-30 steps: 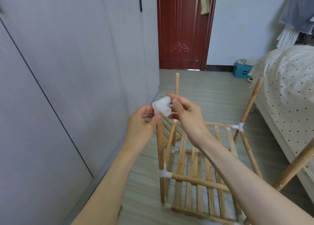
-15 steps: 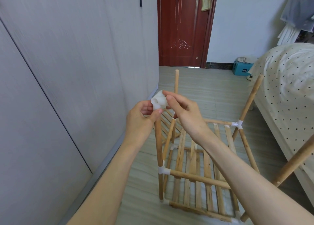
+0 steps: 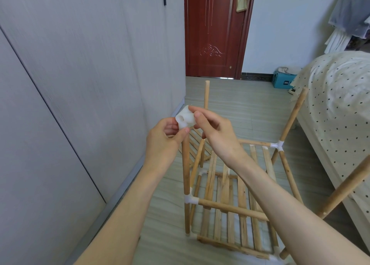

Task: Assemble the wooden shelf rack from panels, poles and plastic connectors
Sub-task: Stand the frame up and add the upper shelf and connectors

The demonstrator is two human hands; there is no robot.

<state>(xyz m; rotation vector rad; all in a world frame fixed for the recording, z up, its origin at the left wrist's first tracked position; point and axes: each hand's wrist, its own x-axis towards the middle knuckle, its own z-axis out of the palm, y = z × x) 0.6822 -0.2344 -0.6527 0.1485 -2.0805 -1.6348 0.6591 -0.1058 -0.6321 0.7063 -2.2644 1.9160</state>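
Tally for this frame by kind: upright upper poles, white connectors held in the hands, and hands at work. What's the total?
Upright upper poles: 4 (near-left pole, far-left pole, far-right pole, near-right pole)
Held white connector: 1
Hands on it: 2 (left hand, right hand)
Total: 7

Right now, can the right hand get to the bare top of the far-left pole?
Probably yes. The right hand is just beside the far-left pole, whose top stands uncapped with nothing between, but it's pinching the white connector.
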